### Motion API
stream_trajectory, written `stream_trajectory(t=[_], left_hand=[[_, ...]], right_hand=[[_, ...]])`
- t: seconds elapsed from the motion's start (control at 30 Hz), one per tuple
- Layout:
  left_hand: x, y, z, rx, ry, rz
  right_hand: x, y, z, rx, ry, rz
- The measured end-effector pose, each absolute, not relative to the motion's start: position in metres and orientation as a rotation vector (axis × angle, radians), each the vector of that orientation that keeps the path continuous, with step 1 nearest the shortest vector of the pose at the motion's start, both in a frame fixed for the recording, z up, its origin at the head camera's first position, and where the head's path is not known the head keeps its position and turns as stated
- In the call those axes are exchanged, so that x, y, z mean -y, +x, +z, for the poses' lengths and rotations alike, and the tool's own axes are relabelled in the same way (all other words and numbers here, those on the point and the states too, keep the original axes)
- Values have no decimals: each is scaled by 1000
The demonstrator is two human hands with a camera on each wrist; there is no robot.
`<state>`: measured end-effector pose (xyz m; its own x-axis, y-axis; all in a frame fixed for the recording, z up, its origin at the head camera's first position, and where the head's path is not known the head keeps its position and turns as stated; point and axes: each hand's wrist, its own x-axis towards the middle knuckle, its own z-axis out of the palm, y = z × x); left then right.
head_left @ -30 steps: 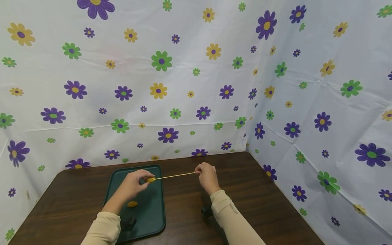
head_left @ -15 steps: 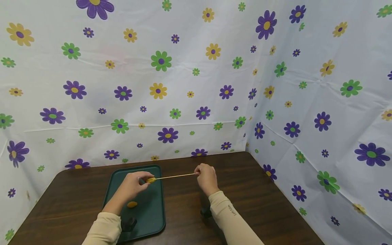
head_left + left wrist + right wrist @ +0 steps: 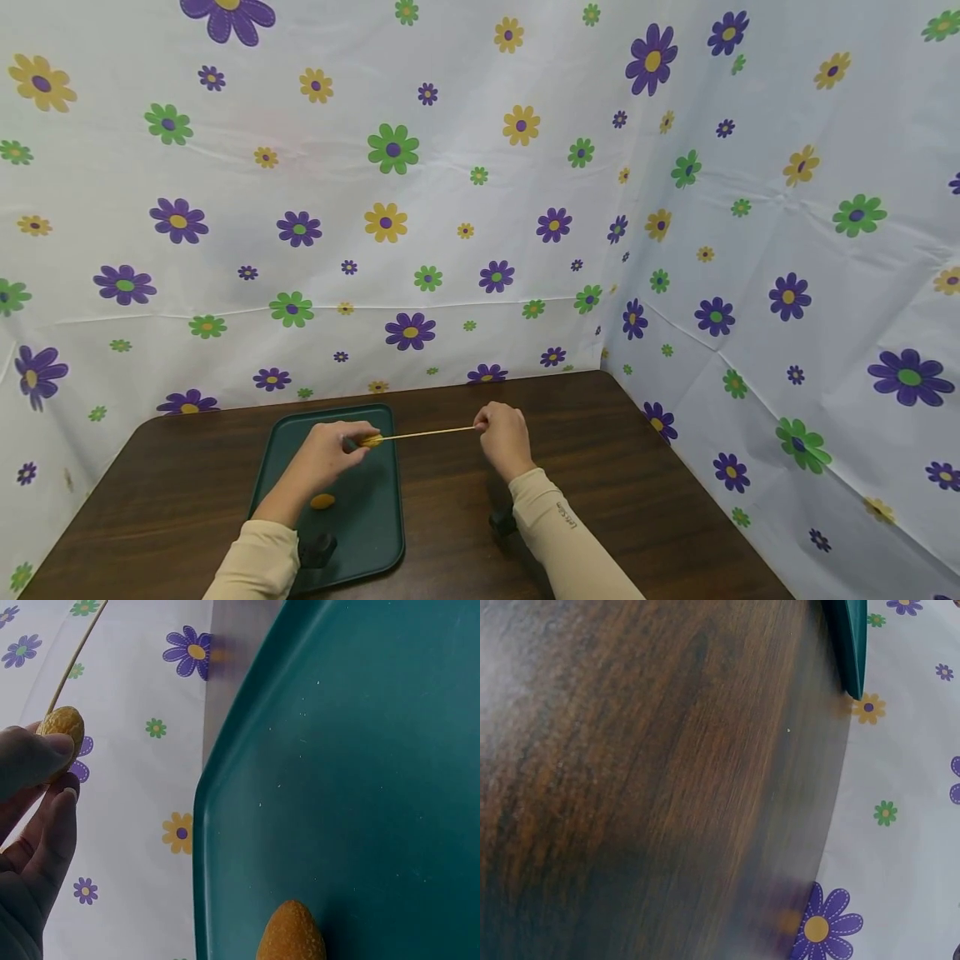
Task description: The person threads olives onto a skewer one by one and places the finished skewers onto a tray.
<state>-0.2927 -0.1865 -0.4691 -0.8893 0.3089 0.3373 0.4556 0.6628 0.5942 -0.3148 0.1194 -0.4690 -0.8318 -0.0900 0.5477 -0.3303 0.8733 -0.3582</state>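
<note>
My left hand [image 3: 324, 454] pinches a small golden-brown oval piece [image 3: 67, 724], rough like a breaded nugget, between thumb and fingers above the green tray [image 3: 378, 533]. A thin wooden skewer [image 3: 427, 433] runs from that piece across to my right hand [image 3: 506, 442], whose fingertips pinch its far end over the table. In the left wrist view the skewer [image 3: 78, 656] meets the piece at its top; how deep it goes in is hidden. A second golden-brown oval piece [image 3: 292, 934] lies on the tray beneath my left forearm. The right wrist view shows neither hand nor skewer.
The dark wooden table [image 3: 600, 500] carries the tray on its left half. A white cloth [image 3: 450, 250] with purple, yellow and green flowers hangs behind the table and along its right side. Black wrist devices [image 3: 317, 550] sit under both forearms.
My right hand has shifted slightly left and down, toward my left hand. The left hand keeps its grip on the oval piece, almost still.
</note>
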Motion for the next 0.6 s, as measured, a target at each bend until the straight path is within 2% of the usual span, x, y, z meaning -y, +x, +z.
stream_trajectory(t=[0.6], left_hand=[[186, -296, -469, 2649, -650, -1015]], right_hand=[[-116, -316, -469, 2520, 306, 600]])
